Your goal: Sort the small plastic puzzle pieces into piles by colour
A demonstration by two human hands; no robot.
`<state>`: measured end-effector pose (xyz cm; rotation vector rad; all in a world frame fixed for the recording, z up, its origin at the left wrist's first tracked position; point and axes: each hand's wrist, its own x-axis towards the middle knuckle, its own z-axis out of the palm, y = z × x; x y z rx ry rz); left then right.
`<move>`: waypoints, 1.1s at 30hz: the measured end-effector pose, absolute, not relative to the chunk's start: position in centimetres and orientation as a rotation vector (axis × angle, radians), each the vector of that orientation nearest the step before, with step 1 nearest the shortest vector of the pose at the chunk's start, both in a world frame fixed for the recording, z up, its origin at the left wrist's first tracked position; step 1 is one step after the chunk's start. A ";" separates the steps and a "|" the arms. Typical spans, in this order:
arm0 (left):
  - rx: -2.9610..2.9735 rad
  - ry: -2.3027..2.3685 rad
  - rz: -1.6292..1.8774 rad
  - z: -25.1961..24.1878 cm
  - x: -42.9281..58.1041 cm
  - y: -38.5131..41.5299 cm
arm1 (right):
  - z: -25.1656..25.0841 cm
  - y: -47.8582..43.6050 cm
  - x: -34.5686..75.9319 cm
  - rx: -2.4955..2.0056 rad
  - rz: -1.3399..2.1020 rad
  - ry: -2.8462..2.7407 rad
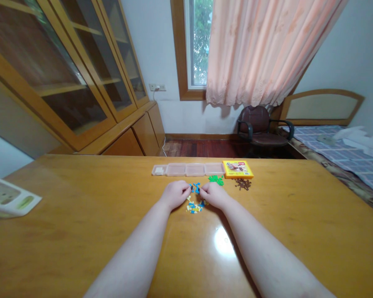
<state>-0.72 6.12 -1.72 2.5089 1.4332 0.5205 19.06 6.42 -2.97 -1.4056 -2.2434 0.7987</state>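
Note:
My left hand [175, 194] is closed, its thumb and fingertips pressed together at the left edge of a small pile of blue pieces [195, 188]. Across that pile, my right hand [214, 194] is closed too, fingers curled down toward the table. A tiny dark spot shows at each set of fingertips, too small to name. Nearer to me lies a mixed heap of blue, yellow and cream pieces [194, 207]. Just beyond my right hand is a pile of green pieces [216, 179], and brown pieces [243, 184] lie farther right.
Clear plastic trays [176, 169] stand in a row behind the piles, the leftmost with something white inside. A yellow box [238, 169] adjoins them. A white holder [12, 196] stands on the table [81, 248] at left. Beyond are a chair [259, 124] and a bed [335, 140].

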 end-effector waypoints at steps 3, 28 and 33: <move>2.538 1.282 0.507 -1.7 -0.8 6.0 | -3.0 6.4 19.2 -1.308 0.812 -2.247; 2.578 1.051 0.377 -2.0 -0.8 6.0 | -3.5 6.9 19.6 -1.438 0.561 -2.191; 2.575 1.059 0.375 -2.0 -0.8 6.0 | -3.6 6.9 19.7 -1.421 0.590 -2.214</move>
